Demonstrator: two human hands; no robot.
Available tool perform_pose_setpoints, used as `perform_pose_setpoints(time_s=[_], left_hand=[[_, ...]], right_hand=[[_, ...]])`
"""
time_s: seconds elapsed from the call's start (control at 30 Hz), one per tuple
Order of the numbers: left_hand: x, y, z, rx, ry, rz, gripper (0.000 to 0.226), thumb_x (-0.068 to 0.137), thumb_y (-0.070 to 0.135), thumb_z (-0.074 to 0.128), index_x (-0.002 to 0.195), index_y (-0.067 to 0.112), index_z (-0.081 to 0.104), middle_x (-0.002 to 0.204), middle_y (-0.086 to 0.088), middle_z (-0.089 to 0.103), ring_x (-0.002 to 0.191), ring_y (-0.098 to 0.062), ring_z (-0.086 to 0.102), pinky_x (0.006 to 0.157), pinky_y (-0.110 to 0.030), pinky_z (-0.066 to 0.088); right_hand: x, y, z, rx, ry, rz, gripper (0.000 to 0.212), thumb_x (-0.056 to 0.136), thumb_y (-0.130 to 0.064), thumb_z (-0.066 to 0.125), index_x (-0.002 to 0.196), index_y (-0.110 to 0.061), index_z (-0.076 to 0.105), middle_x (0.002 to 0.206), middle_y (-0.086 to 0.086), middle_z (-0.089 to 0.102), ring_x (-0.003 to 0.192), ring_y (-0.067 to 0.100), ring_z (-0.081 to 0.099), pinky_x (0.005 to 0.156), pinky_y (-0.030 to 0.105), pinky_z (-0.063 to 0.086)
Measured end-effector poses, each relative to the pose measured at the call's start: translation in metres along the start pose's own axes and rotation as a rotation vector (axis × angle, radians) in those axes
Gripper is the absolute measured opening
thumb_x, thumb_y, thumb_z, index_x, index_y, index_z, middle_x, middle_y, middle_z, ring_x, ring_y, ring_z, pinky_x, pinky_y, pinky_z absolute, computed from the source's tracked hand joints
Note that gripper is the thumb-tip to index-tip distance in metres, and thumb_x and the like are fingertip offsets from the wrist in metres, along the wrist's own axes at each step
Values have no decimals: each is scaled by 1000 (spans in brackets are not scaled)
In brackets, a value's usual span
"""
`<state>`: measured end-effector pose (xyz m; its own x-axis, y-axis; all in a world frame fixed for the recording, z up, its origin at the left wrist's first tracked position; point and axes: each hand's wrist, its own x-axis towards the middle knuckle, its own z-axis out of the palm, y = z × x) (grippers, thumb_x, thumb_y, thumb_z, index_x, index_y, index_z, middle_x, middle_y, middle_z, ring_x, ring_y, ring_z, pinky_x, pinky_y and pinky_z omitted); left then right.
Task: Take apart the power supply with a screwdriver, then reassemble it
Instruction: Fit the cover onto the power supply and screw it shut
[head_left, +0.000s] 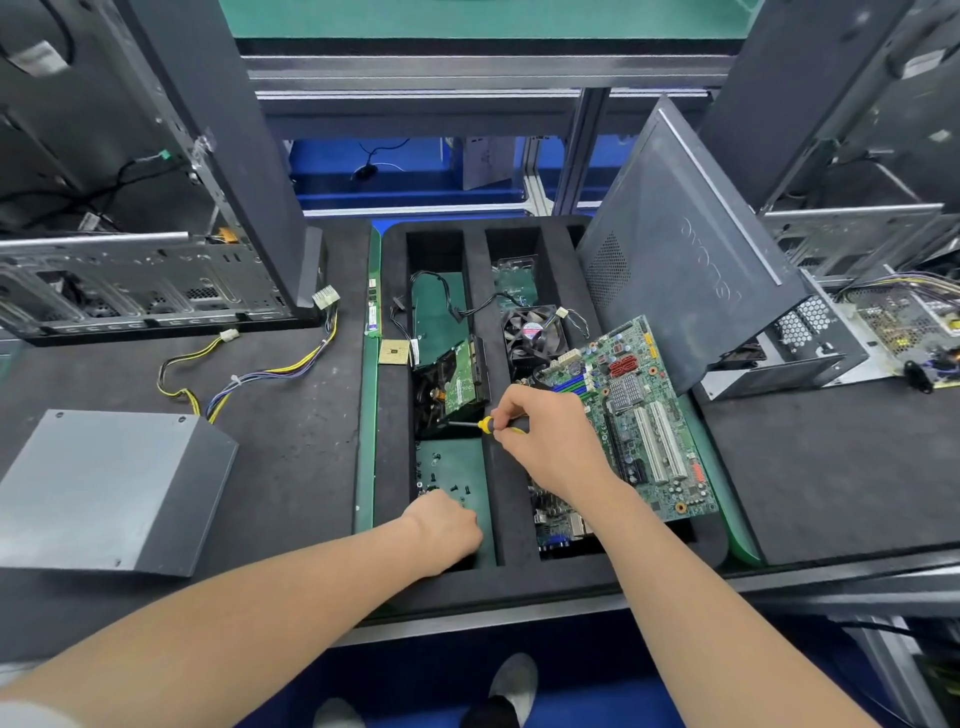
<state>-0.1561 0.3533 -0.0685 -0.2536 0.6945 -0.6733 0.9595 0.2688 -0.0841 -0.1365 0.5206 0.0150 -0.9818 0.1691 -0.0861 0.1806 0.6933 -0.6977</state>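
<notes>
The power supply (104, 488) sat closed on the surface (291, 441) far left, cables (249, 379) trailing off its back, well apart from both hands. Risks, as judged: those loose cables could snag if the box got dragged. The left hand (447, 525) was knuckles-up in the front-left pocket of the tray (509, 499), among small black screws (436, 475). Its fingers were curled under, and I couldn't tell if it pinched any. A fumbled screw could roll off or lodge in the foam. The right hand (545, 431) gripped the screwdriver (485, 425), its tip pointing left just beside the hard drive (460, 384); a slip could scratch that board. Containers: the tray was black foam with several pockets. Front-left pocket: screws on a green mat. Rear-left pocket: hard drive leaning, black cable behind it. Middle column: clear packet at the back, fan (532, 332) in front of it. The motherboard (634, 410) lay tilted over the right pockets, with another board under it.
</notes>
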Motion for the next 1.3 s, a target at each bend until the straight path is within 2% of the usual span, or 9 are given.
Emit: perform_pose_setpoints(time_s=[0.23, 0.37, 0.5, 0.57, 0.67, 0.8, 1.0, 1.13, 1.3], left_hand=[[-7, -14, -21, -251, -81, -52, 33, 97, 11, 67, 127, -2, 58, 124, -21, 58, 110, -42, 65, 75, -45, 50], [-19, -35, -30, -651, 123, -93, 27, 92, 10, 67, 119, 6, 63, 110, -17, 68, 98, -37, 67, 76, -35, 52], [-38, -61, -29, -979, 352, -182, 10, 90, 20, 80, 97, 13, 80, 70, 13, 71, 65, -6, 66, 67, -16, 48], [-52, -71, -26, -1205, 494, -249, 8, 84, 19, 86, 85, 14, 80, 61, 9, 71, 56, -2, 65, 61, -12, 50], [-72, -85, -19, -1515, 628, -328, 10, 81, 13, 89, 82, 12, 79, 72, -11, 75, 60, -10, 70, 63, -17, 55], [-79, -87, -17, -1182, 603, -350, 13, 77, 21, 91, 81, 22, 80, 70, 12, 73, 68, 0, 69, 68, -18, 54], [-45, -64, -31, -664, 407, -263, 25, 92, 39, 76, 113, 25, 80, 107, 2, 79, 103, -20, 71, 93, -32, 51], [-18, -67, -35, -119, 317, -327, 5, 95, 18, 66, 96, 20, 70, 103, -3, 74, 105, -27, 65, 84, -36, 36], [17, -64, -29, -182, 174, -371, 20, 92, 10, 66, 111, 15, 66, 115, -8, 69, 105, -30, 67, 85, -35, 42]], right_hand=[[2, -1, -4, 11, 37, 6, 21, 89, -6, 73, 83, -24, 65, 92, -4, 75, 82, 16, 70, 68, 35, 56], [6, -5, -5, 14, 129, 15, 14, 92, -17, 75, 89, -26, 65, 85, -7, 71, 62, 12, 58, 55, 27, 47], [10, -22, -3, 51, 227, 9, 12, 95, -27, 74, 94, -29, 62, 88, -14, 69, 67, 6, 60, 54, 18, 41], [12, -33, -1, 72, 282, 9, 11, 94, -29, 73, 94, -30, 62, 91, -16, 68, 68, 4, 60, 60, 23, 41], [14, -48, 3, 110, 329, 14, 9, 94, -29, 72, 92, -30, 63, 83, -14, 68, 78, 11, 64, 76, 36, 48], [14, -60, 6, 91, 363, 0, 10, 93, -23, 74, 89, -24, 65, 71, -12, 63, 70, 2, 60, 68, 19, 39], [6, -55, 10, 43, 361, -4, 9, 93, -21, 75, 89, -21, 66, 74, -12, 65, 59, 13, 60, 75, 33, 49], [1, -41, 4, 20, 353, 15, 11, 94, -24, 74, 89, -24, 64, 69, -13, 60, 60, 14, 59, 59, 21, 44], [-6, -26, -2, 58, 321, 28, 12, 95, -24, 73, 89, -24, 62, 71, -9, 62, 58, 17, 58, 58, 29, 45]])
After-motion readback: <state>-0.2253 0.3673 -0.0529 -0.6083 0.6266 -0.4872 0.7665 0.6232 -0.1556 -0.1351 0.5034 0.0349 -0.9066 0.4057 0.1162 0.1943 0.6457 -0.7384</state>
